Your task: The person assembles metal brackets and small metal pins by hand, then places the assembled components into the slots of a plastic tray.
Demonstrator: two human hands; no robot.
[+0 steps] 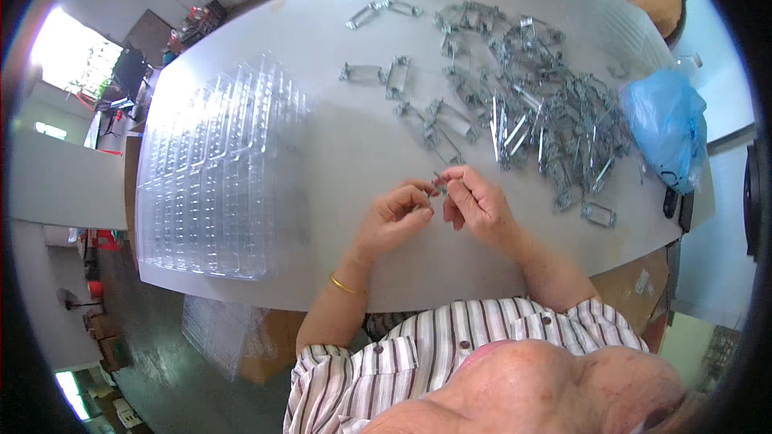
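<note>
Silvery-grey metal clips (523, 104) piled on a pale grey table (354, 153), clear see-through plastic trays (217, 169), a light blue plastic bag (666, 124), a gold bangle (344, 284), plus a brown-and-white striped shirt (450, 350).

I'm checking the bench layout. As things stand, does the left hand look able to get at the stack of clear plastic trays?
Probably yes. The stack of clear plastic trays lies on the person's left, with only bare table between it and the left hand. That hand is pinching a small metal part together with the right hand.
</note>
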